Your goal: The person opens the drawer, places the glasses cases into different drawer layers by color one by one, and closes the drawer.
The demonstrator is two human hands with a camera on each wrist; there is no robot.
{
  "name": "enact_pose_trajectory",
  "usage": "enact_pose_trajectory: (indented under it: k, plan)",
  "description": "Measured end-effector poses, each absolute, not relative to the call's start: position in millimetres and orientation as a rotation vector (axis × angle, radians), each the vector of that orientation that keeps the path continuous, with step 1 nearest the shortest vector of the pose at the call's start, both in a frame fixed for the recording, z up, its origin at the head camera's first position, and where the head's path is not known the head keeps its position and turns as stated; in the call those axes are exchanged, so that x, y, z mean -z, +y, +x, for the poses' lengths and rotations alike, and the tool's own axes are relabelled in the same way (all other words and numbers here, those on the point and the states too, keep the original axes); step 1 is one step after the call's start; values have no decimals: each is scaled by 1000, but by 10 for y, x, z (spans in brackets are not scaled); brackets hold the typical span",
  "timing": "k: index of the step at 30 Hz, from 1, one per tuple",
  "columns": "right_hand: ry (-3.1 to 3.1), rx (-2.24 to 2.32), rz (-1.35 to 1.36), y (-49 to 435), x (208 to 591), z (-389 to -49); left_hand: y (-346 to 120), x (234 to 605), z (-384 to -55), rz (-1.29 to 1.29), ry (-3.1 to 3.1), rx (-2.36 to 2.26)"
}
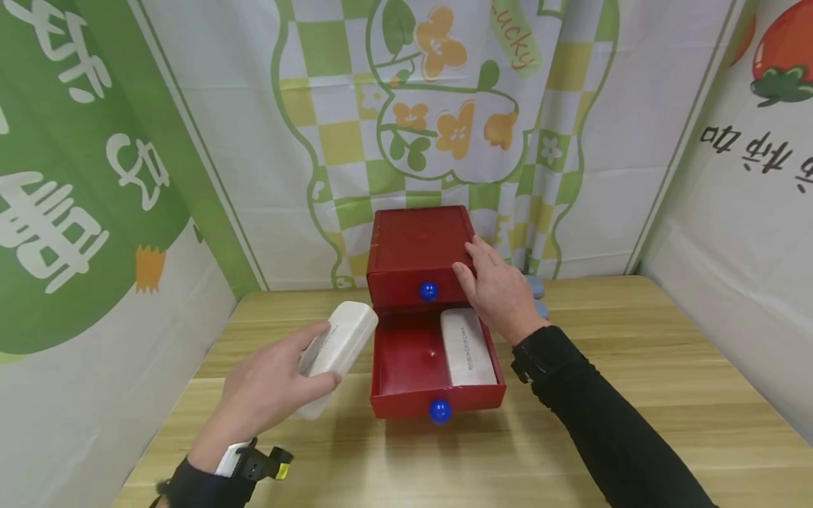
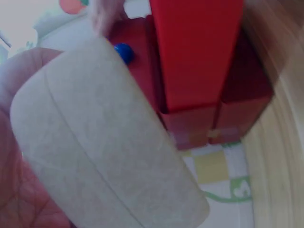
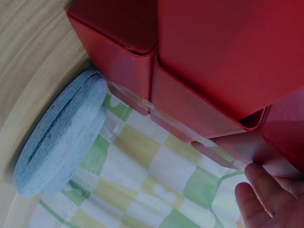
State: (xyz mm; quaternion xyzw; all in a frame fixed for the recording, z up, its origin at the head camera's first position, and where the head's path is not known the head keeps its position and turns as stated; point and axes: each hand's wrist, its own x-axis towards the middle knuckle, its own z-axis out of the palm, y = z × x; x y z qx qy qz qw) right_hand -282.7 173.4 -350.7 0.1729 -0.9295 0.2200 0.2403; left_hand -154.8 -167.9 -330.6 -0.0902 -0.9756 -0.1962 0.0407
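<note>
My left hand [image 1: 269,384] grips a white glasses case [image 1: 339,346] with thumb and fingers, tilted above the table just left of the drawers. In the left wrist view, this case [image 2: 104,137] shows a seam along its side. A second white case [image 1: 466,347] with printed lettering lies in the right half of the pulled-out red drawer [image 1: 406,358]; the left half shows its bare red bottom. My right hand [image 1: 504,289] rests with extended fingers at the top right edge of the red drawer cabinet [image 1: 416,240]. Fingertips [image 3: 259,173] touch near its edge in the right wrist view.
Blue knobs [image 1: 428,291] mark the drawer fronts. Another tier [image 3: 114,28] of the cabinet sits below the pulled-out drawer. A blue fabric pouch [image 3: 61,133] with a zipper lies beside the cabinet on the wooden table [image 1: 610,367]. Printed curtains [image 1: 229,141] hang behind and at both sides.
</note>
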Motion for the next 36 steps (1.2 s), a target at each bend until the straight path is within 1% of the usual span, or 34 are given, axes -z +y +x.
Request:
enact_pose_trajectory:
  k: [8,20,29,36]
  plan:
    - [-2540,-607,479,1743,3501,-2835,-1549,3179,-1511,-373,-3013,710]
    - [-2529,-603,479,1745,3521,-2840,-1241,3023,-1539,-429,-3057,582]
    - [-2527,-609,489,1745,3517,-2836,-1029,3011,-1638,-435,-3073,501]
    - [-2537,-621,493,1744,3509,-2829,-895,3035,-1702,-499,-3053,408]
